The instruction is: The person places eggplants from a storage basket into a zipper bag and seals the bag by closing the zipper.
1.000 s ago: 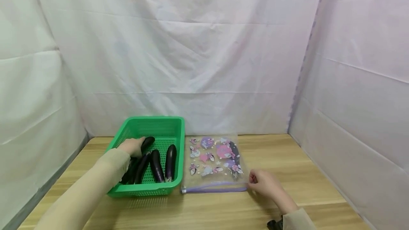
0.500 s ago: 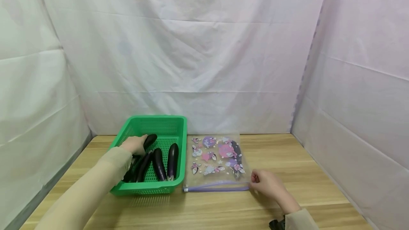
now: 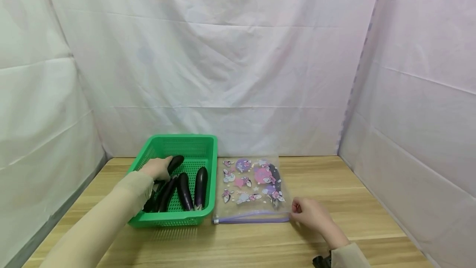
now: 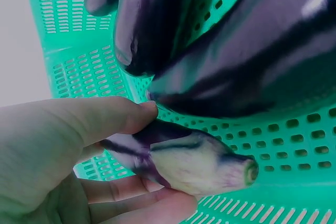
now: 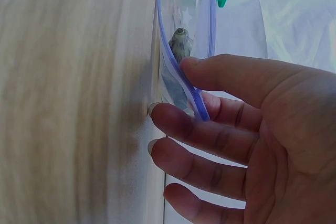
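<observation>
My left hand (image 3: 156, 169) is inside the green basket (image 3: 213, 177), gripping an eggplant (image 4: 184, 161) between thumb and fingers near its pale stem end. The dark rounded end of an eggplant (image 3: 176, 162) shows just beyond that hand in the head view. Several more eggplants (image 3: 201, 187) lie in the basket. To its right, a clear printed zip bag (image 3: 238, 208) lies flat, its purple zip edge toward me. My right hand (image 3: 310, 215) pinches the right corner of that edge. Inside the bag is one eggplant (image 5: 180, 44), partly hidden by the print.
The wooden table (image 3: 253, 245) holds the basket at the left and the bag at the middle. White cloth (image 3: 230, 65) hangs behind and along both sides. A white zip slider (image 3: 216, 221) sits at the bag's left corner.
The head view has shifted slightly. The dark eggplant end by my left hand has risen a little; the right hand stays at the bag's corner.
</observation>
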`<act>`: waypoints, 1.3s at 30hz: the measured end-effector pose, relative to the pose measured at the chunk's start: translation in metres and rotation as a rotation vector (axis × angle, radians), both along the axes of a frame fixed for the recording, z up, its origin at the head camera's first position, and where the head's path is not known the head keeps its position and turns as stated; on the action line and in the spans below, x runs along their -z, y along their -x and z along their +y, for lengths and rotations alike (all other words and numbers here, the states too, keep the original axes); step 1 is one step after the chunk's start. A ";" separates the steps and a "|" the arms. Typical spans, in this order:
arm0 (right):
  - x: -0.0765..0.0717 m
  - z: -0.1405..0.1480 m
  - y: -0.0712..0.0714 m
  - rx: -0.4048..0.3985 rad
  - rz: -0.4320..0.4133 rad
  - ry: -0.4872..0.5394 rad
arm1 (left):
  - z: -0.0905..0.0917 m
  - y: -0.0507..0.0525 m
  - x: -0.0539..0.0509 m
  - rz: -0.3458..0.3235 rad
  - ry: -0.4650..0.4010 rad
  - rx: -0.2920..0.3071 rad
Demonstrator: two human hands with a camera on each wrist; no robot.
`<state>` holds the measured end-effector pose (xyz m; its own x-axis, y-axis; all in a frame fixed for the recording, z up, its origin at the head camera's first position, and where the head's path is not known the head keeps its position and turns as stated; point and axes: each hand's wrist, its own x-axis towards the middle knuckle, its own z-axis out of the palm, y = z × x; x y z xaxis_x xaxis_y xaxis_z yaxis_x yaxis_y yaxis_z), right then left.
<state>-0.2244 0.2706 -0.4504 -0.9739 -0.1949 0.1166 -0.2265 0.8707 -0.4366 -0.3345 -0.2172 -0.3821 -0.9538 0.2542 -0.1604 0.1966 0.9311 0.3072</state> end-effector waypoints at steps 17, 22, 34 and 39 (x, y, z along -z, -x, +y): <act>0.002 0.000 0.000 0.008 0.009 -0.003 | 0.000 0.001 0.001 -0.002 -0.019 0.016; 0.002 0.000 0.000 0.010 0.000 0.005 | 0.003 0.002 -0.001 0.013 -0.026 0.024; 0.001 0.000 0.000 0.002 -0.003 0.014 | 0.008 -0.002 -0.011 0.060 -0.032 0.038; 0.000 -0.001 -0.001 0.001 -0.012 0.020 | 0.008 -0.005 -0.011 0.070 -0.029 0.047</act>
<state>-0.2238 0.2697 -0.4505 -0.9753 -0.1920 0.1090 -0.2207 0.8618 -0.4567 -0.3298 -0.2090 -0.3707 -0.9492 0.3028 -0.0857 0.2621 0.9114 0.3174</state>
